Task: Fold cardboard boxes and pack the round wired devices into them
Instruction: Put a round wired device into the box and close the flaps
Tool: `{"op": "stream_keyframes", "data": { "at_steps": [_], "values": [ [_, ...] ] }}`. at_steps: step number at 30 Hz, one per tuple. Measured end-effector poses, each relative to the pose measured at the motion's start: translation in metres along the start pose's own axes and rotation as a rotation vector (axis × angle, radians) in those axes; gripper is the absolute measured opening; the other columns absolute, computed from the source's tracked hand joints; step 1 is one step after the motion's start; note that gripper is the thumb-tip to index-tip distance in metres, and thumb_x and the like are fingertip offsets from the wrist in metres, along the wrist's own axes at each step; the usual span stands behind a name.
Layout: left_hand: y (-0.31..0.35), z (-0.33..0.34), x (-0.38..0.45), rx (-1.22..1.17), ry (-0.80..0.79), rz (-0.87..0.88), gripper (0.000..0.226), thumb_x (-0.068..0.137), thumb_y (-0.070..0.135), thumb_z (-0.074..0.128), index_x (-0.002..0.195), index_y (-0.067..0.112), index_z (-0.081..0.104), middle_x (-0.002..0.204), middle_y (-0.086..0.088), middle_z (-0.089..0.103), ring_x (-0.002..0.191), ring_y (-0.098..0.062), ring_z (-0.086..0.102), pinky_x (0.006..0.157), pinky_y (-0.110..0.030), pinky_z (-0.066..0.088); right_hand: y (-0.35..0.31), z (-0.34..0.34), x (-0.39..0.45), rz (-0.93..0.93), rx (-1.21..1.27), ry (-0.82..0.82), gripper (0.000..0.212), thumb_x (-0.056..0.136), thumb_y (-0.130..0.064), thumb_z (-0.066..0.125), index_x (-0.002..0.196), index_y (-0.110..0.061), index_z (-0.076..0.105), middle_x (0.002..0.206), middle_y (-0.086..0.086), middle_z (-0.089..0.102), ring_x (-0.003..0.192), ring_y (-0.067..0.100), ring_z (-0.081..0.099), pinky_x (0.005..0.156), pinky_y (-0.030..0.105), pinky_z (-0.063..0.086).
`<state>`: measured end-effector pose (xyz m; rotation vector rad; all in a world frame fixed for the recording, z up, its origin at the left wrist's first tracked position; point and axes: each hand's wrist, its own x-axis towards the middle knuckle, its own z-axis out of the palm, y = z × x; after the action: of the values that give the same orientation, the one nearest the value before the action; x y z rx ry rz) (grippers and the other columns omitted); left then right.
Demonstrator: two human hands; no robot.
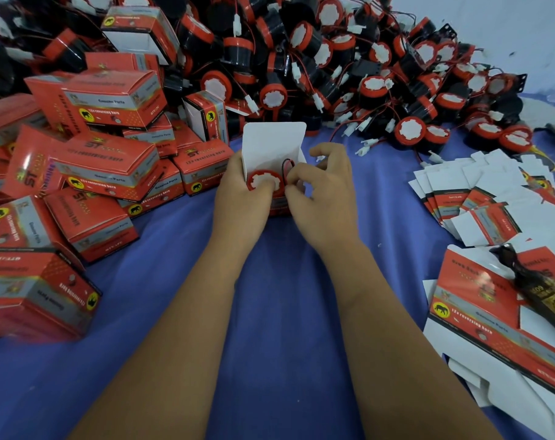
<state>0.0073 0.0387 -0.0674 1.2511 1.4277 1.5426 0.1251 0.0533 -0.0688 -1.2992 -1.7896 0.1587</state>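
Blue cloth (279,312) covers the work surface. At frame centre, the left hand (238,195) grips an open box (271,144), thumb pressing a round device (263,182) inside; the right hand (323,198) pinches its wire (285,165).

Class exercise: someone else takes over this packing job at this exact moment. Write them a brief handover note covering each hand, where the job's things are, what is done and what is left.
Left hand: grips the open box, thumb pressing the round device inside.
Right hand: pinches the device's wire at the box mouth.
Done: box folded, device seated; packed boxes piled on the left.
Left: tuck the wire in, close the lid flap, add to the pile. Loose devices are heaped behind, flat cartons lie to the right.
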Motion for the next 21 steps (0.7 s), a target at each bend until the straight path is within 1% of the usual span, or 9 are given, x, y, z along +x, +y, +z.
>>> {"op": "stream_keyframes", "data": {
  "at_steps": [3,5,9,10,11,13,15,18,21],
  "values": [
    [0.001,0.001,0.000,-0.081,0.007,-0.040,0.022,0.096,0.024,0.058,0.106,0.043,0.057,0.095,0.025,0.068,0.087,0.012,0.063,0.066,-0.006,0.046,-0.003,0.002,-0.002,-0.010,0.076,-0.012,0.016,0.079,-0.012,0.054,0.080,-0.010,0.070,0.120,0.008,0.048,0.102,0.022,0.048,0.071,0.045,0.049],
    [0.002,0.002,-0.001,-0.060,0.019,-0.029,0.017,0.095,0.033,0.063,0.108,0.042,0.056,0.099,0.023,0.068,0.090,0.011,0.064,0.068,-0.006,0.048,-0.007,0.003,-0.003,-0.031,0.120,-0.023,0.018,0.077,-0.013,0.050,0.078,-0.011,0.068,0.115,0.007,0.048,0.097,0.022,0.049,0.066,0.044,0.049],
    [-0.002,0.002,0.003,-0.003,0.035,-0.030,0.023,0.090,0.029,0.069,0.104,0.040,0.055,0.099,0.018,0.068,0.090,0.004,0.065,0.078,-0.021,0.053,-0.009,0.004,-0.005,-0.048,0.156,-0.035,0.011,0.078,-0.010,0.054,0.075,-0.011,0.064,0.114,0.005,0.049,0.093,0.019,0.049,0.066,0.044,0.050],
    [-0.003,0.001,0.003,0.013,0.039,-0.031,0.022,0.091,0.027,0.068,0.101,0.041,0.054,0.097,0.019,0.068,0.088,0.005,0.065,0.076,-0.021,0.053,-0.009,0.003,-0.006,-0.046,0.163,-0.031,0.009,0.078,-0.010,0.056,0.081,-0.011,0.064,0.114,0.005,0.051,0.094,0.019,0.051,0.069,0.044,0.050],
    [-0.003,0.001,0.004,0.024,0.045,-0.033,0.023,0.091,0.025,0.067,0.098,0.042,0.053,0.095,0.020,0.067,0.085,0.006,0.064,0.074,-0.020,0.053,-0.010,0.002,-0.006,-0.034,0.177,-0.022,0.015,0.080,-0.012,0.057,0.093,-0.012,0.064,0.114,0.003,0.054,0.095,0.018,0.053,0.073,0.044,0.050],
    [-0.003,0.001,0.004,0.033,0.049,-0.038,0.028,0.090,0.017,0.063,0.095,0.042,0.052,0.093,0.019,0.066,0.084,0.005,0.063,0.070,-0.017,0.051,-0.012,-0.001,-0.006,0.019,0.240,0.007,0.037,0.084,-0.020,0.057,0.120,-0.016,0.055,0.115,-0.001,0.061,0.099,0.015,0.058,0.081,0.043,0.051],
    [-0.003,0.001,0.004,0.050,0.039,-0.041,0.028,0.091,0.013,0.059,0.100,0.039,0.051,0.096,0.016,0.065,0.084,0.003,0.062,0.065,-0.013,0.049,-0.013,-0.003,-0.006,0.043,0.290,0.041,0.044,0.088,-0.024,0.053,0.131,-0.020,0.049,0.110,-0.002,0.067,0.097,0.012,0.061,0.083,0.042,0.051],
    [-0.003,0.001,0.004,0.066,0.035,-0.041,0.024,0.092,0.013,0.057,0.109,0.030,0.053,0.097,0.015,0.064,0.081,0.004,0.061,0.060,-0.008,0.047,-0.011,-0.001,-0.006,0.070,0.300,-0.002,0.035,0.093,-0.025,0.047,0.126,-0.019,0.056,0.095,0.002,0.072,0.090,0.016,0.063,0.083,0.042,0.049],
    [-0.003,0.001,0.005,0.071,0.036,-0.030,0.021,0.093,0.012,0.055,0.107,0.027,0.051,0.095,0.014,0.063,0.082,0.001,0.059,0.062,-0.011,0.046,-0.008,0.004,-0.004,0.109,0.271,-0.027,0.022,0.096,-0.013,0.049,0.111,-0.012,0.064,0.097,0.005,0.071,0.097,0.023,0.062,0.088,0.045,0.048]
  ]
}}
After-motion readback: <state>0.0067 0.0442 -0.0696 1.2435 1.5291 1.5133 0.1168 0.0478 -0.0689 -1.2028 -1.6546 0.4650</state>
